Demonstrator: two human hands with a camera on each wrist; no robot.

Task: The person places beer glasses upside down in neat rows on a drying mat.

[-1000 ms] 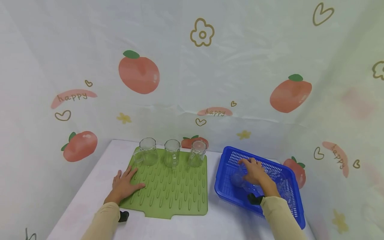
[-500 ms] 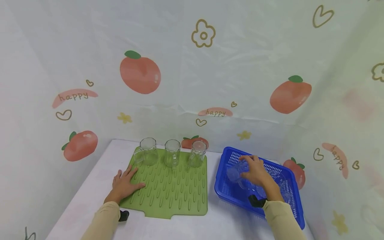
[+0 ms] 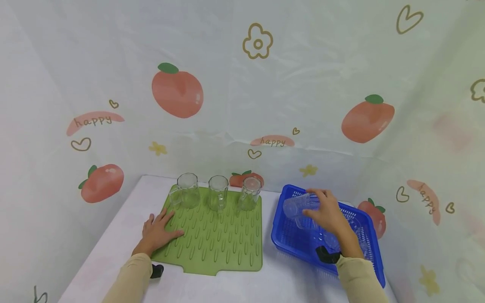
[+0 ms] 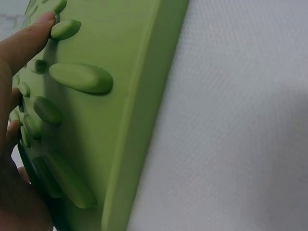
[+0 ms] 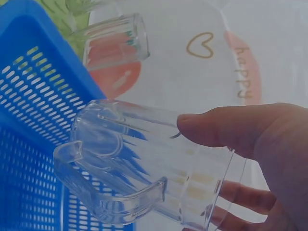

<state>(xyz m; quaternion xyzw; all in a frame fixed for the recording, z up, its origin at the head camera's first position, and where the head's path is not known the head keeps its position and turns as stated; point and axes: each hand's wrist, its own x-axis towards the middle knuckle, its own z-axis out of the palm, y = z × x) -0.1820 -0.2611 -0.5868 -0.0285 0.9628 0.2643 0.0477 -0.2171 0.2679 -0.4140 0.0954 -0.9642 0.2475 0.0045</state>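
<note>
My right hand (image 3: 327,212) grips a clear glass mug (image 5: 144,154) near its rim, thumb on one side and fingers on the other. The mug lies tilted on its side over the left part of the blue basket (image 3: 278,240), its base toward the left and its handle hanging down. My left hand (image 3: 157,233) rests with spread fingers on the left edge of the green drying mat (image 3: 212,244). At the back of the mat stand three glass mugs: one on the left (image 3: 188,191), one in the middle (image 3: 217,194) and one on the right (image 3: 250,194).
More clear glassware (image 3: 358,235) lies in the right part of the basket, partly hidden by my right arm. A white cloth (image 3: 282,282) covers the table, and a printed curtain (image 3: 227,105) hangs close behind the mat and basket.
My right hand has lifted the mug from among the glassware, up and slightly toward the back left of the basket, and the mug has tilted sideways. My left hand has stayed in place.
</note>
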